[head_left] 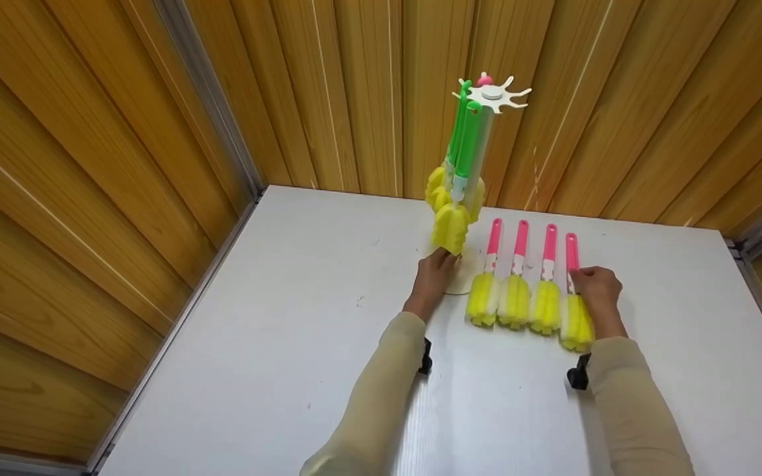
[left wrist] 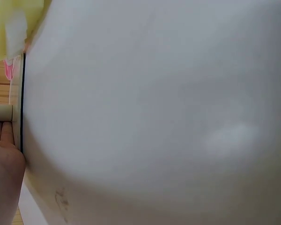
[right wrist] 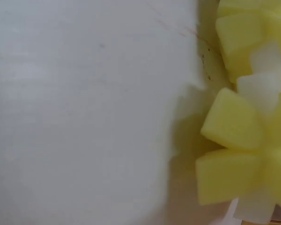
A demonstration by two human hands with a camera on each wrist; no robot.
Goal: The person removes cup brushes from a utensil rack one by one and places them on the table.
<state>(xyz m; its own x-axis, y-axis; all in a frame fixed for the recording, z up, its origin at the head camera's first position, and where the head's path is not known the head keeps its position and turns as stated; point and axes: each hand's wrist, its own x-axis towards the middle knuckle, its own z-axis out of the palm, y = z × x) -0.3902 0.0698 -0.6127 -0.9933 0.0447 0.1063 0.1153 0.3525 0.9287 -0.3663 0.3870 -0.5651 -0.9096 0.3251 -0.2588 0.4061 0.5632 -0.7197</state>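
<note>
Nearest on the bench (head_left: 275, 330), the person's right grip (head_left: 598, 284) pinches the rightmost pink-handled brush (head_left: 577, 322), 1 of 4 in a row. To their left, the left grip (head_left: 432, 276) is curled round the stand (head_left: 492, 94) low down. Green-handled brushes (head_left: 467, 142) hang on its left; wooden panels (head_left: 354, 99) rise behind.

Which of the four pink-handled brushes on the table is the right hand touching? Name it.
The rightmost brush, at the row's end: the right hand holds its handle, while the other three lie untouched to its left.
</note>
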